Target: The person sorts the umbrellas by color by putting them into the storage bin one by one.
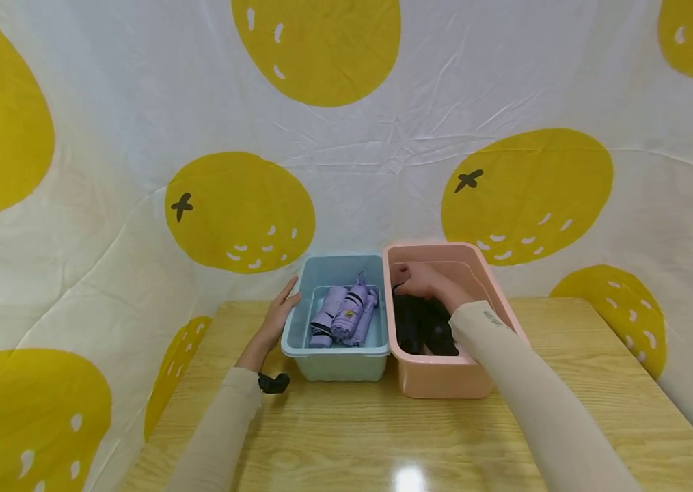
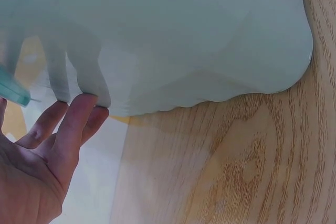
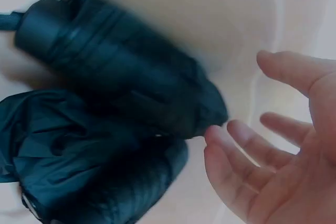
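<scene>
My left hand (image 1: 279, 312) rests against the left wall of the light blue bin (image 1: 340, 367), its fingertips touching the outer side with fingers extended. Folded purple umbrellas (image 1: 348, 316) lie inside that bin. Over on the right, my right hand (image 1: 422, 279) reaches into the pink bin (image 1: 445, 383), above black folded umbrellas (image 1: 411, 324). In the right wrist view, fingers and thumb spread apart beside a black umbrella (image 3: 121, 66), the fingertips at its end. A second black umbrella (image 3: 79, 156), loosely wrapped, lies alongside. The right forearm hides part of the pink bin's inside.
Both bins stand side by side, rims touching or nearly so, on a wooden table (image 1: 334, 437). Behind the table hangs a white cloth (image 1: 359, 198) with large yellow fruit prints. A black band (image 1: 274, 383) is on the left wrist.
</scene>
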Motion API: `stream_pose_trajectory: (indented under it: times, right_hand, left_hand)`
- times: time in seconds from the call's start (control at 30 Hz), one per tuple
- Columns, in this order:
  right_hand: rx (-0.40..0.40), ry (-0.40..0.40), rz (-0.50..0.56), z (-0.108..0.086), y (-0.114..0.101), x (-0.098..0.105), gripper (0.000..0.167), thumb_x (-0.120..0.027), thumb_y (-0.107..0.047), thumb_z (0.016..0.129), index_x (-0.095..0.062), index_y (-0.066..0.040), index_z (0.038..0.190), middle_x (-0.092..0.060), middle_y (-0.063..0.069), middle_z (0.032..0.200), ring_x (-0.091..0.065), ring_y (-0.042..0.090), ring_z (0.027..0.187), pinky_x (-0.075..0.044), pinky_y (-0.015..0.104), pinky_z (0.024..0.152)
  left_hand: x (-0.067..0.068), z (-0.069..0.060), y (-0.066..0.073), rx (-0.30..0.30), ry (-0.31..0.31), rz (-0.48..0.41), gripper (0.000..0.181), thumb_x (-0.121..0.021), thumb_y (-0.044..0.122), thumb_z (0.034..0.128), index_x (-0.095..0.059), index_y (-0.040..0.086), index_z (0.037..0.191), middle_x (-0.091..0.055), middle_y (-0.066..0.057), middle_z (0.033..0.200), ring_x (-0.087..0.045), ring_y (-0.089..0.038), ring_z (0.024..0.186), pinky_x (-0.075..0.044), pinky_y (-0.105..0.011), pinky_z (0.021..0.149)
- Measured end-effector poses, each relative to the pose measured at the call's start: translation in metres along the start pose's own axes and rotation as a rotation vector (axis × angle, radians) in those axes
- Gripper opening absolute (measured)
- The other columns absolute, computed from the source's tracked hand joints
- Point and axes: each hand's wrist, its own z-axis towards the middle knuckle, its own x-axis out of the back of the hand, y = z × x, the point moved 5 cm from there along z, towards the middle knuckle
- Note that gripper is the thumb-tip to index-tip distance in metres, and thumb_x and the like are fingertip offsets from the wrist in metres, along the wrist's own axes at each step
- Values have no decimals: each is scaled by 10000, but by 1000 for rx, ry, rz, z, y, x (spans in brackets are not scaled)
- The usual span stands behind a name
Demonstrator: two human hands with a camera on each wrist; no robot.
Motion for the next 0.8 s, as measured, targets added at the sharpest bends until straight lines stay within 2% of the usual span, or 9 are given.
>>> stream_pose_trajectory:
  times: [0.1,0.2,0.27,0.33,0.43,0.53,0.6,0.7,0.8]
  right_hand:
    - [20,-11,24,-2,-4,6,584,-646,-245,921,-433,3,1405,-510,186,1302,-544,318,961,-538,428,730]
    - [55,0,68,-9,-9,15,556,-637,-283,924,-469,-21,1385,-504,170,1314,-522,327,990,-524,450,744]
    - [57,10,119,-17,-11,22,495,-646,-319,915,-531,-80,1332,-542,132,1221,-525,347,975,-507,465,766]
    - [23,25,184,-26,-12,28,459,-669,-385,892,-565,-147,1270,-549,101,1107,-530,357,943,-481,453,792]
    - [21,32,265,-37,-16,36,511,-680,-383,889,-513,-167,1322,-533,102,1104,-532,351,932,-464,438,802]
    - [60,52,226,-43,-21,42,648,-685,-364,895,-419,-121,1433,-541,122,1209,-556,307,913,-497,395,784]
    - [93,76,178,-45,-25,47,695,-691,-332,898,-377,-58,1455,-545,165,1249,-583,307,931,-527,388,775]
    - [66,114,167,-50,-27,52,717,-732,-365,868,-407,-68,1434,-577,165,1200,-605,304,933,-546,386,765]
    - [54,135,211,-55,-28,56,717,-748,-383,854,-424,-93,1424,-576,146,1180,-613,295,939,-551,385,771]
  left_hand:
    - [-1,2,0,7,-1,12,559,-433,225,1053,-211,197,1564,-203,-98,1589,-283,-316,1387,-276,-494,1088]
    - [-1,8,-2,8,-8,13,564,-436,223,1053,-205,187,1566,-195,-88,1591,-267,-316,1396,-267,-502,1093]
    - [0,15,-6,4,-14,5,568,-438,226,1052,-202,187,1567,-185,-81,1594,-253,-319,1403,-256,-511,1096]
    - [2,21,-12,-5,-13,-1,571,-442,245,1051,-201,200,1567,-180,-75,1596,-250,-319,1403,-248,-515,1099]
    - [7,27,-22,-9,17,22,591,-464,318,1039,-208,239,1566,-258,-116,1566,-343,-339,1352,-307,-512,1067]
    - [15,28,-29,6,77,65,631,-514,407,1005,-233,290,1558,-426,-202,1441,-503,-371,1208,-440,-469,958]
    - [19,27,-32,19,115,75,650,-552,432,982,-264,299,1549,-508,-248,1332,-575,-390,1095,-511,-425,845]
    - [24,24,-31,21,155,85,627,-557,434,978,-326,255,1532,-546,-268,1255,-619,-359,978,-539,-352,714]
    - [30,20,-27,24,197,61,569,-525,414,997,-396,180,1499,-554,-246,1244,-652,-307,894,-542,-347,676]
